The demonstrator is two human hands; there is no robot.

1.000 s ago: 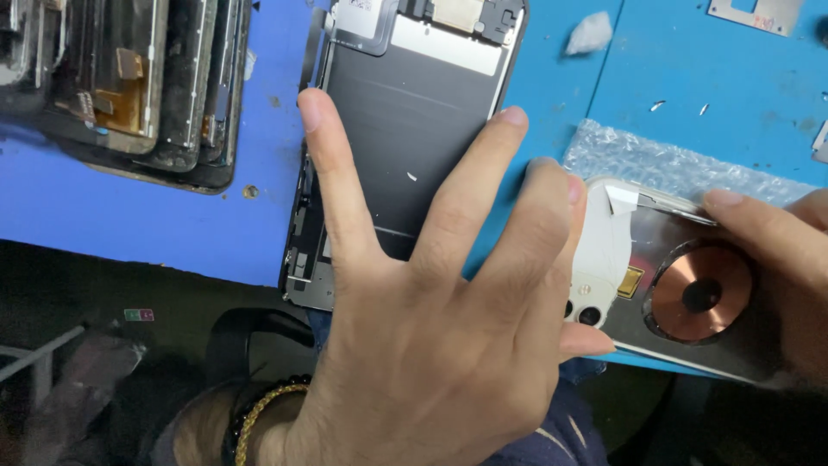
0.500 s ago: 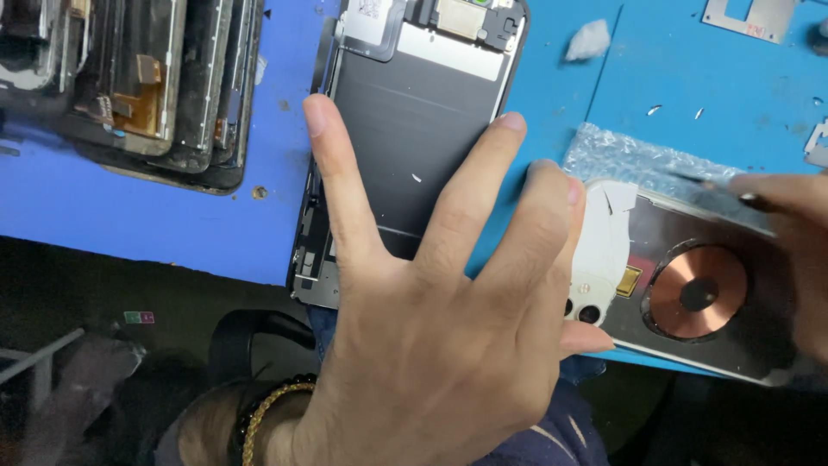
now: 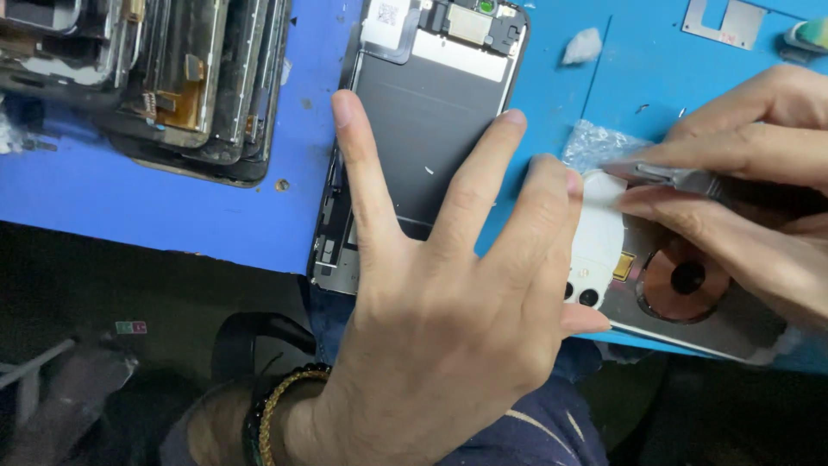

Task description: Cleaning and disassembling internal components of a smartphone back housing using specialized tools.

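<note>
Pressing flat with fingers spread, the left hand (image 3: 448,328) steadies the phone back panel (image 3: 664,293) at the counter's (image 3: 172,207) near edge. The right hand (image 3: 750,190) pinches tweezers (image 3: 668,177) at the panel's white end; the copper coil (image 3: 686,278) is still seated, so stripping seems unfinished. Farther back, screen assemblies (image 3: 164,78) lie stacked; no containers are visible.

Close head view, straight down onto bench (image 3: 216,207)
</note>
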